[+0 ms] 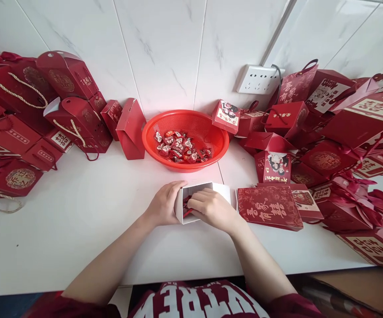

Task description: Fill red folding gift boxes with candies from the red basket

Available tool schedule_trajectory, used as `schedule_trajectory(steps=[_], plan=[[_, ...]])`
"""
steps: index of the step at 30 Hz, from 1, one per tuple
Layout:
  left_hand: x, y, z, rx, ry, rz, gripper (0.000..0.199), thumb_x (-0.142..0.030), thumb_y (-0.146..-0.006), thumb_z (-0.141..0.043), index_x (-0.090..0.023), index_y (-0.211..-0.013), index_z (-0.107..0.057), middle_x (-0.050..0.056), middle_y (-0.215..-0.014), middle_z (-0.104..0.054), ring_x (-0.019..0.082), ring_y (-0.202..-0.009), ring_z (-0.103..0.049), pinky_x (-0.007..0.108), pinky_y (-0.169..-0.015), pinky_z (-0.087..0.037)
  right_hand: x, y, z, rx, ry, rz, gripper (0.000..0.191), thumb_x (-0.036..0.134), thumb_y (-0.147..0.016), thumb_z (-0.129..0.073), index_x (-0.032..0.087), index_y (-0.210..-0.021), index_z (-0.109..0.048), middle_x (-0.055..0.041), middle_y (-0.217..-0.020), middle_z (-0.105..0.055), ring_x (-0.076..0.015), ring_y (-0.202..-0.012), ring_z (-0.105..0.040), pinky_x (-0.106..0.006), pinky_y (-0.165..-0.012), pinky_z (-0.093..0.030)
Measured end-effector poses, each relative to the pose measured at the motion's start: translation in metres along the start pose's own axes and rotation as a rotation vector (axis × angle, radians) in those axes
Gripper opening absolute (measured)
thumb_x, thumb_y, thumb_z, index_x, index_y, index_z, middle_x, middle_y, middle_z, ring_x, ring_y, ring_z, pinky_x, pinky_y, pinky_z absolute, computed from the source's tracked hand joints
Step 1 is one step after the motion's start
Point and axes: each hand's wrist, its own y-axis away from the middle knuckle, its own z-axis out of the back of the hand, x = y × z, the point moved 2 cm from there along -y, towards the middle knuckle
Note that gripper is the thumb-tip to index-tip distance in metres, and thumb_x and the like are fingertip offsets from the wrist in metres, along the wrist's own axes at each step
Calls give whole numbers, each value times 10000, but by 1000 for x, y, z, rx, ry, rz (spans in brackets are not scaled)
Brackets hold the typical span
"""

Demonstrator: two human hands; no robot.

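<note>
My left hand (166,203) is wrapped round the left side of a small gift box (179,207), white inside and tipped so that its mouth faces me. The fingers of my right hand (211,208) reach, curled, into that mouth. Small red pieces (186,212) show inside by the fingertips; whether the fingers grip one is hidden. A white flap (223,192) sticks out behind my right hand. Just beyond the box stands a red plastic basket (185,165) with red wrapped candies (181,145) lying in it.
Red gift boxes (22,137) with cord handles are piled at the left. More boxes (330,154) with ribbons crowd the right. A flat red box (269,207) lies right of my right hand. A power strip (259,79) hangs on the tiled wall.
</note>
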Motion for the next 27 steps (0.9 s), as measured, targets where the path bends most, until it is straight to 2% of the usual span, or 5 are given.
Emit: schedule_trajectory(steps=[7, 11, 16, 22, 27], plan=[[24, 4, -1, 74, 245, 417, 997, -526, -577, -887, -246, -1382, -369, 111, -1298, -620, 335, -1144, -656, 467, -911, -577, -9, 11, 14, -320, 84, 21, 169, 137, -984, -515, 232, -857, -574, -30, -808, -667, -184, -750, -597, -329, -737, -460], [23, 3, -2, 87, 296, 335, 1062, -497, -536, -910, -278, -1411, -350, 112, -1382, -572, 349, -1230, -608, 494, -996, -544, -13, 10, 14, -399, 137, -54, 149, 138, -975, -531, 231, -863, -565, -18, -759, -648, -178, -721, -593, -340, -765, -480], [21, 3, -2, 130, 256, 312, 1081, -511, -550, -905, -241, -1424, -330, 123, -1386, -551, 353, -1229, -599, 485, -1010, -526, -17, 5, 10, -246, 105, -67, 216, 44, -987, -439, 195, -989, -594, -28, -908, -708, -171, -831, -641, -394, -999, -444], [23, 5, -4, 176, 318, 395, 1052, -496, -554, -907, -244, -1409, -347, 114, -1380, -541, 347, -1223, -586, 472, -988, -523, -21, 7, 12, -310, 58, -73, 231, 27, -956, -450, 200, -957, -604, -45, -961, -727, -182, -829, -638, -380, -946, -477], [32, 5, -10, 217, 582, 471, 952, -455, -624, -883, -240, -1391, -361, 118, -1365, -560, 343, -1225, -588, 465, -966, -532, -31, 7, 21, -403, -64, -142, 228, 35, -931, -479, 211, -993, -610, -64, -1034, -718, -213, -928, -653, -381, -886, -494]])
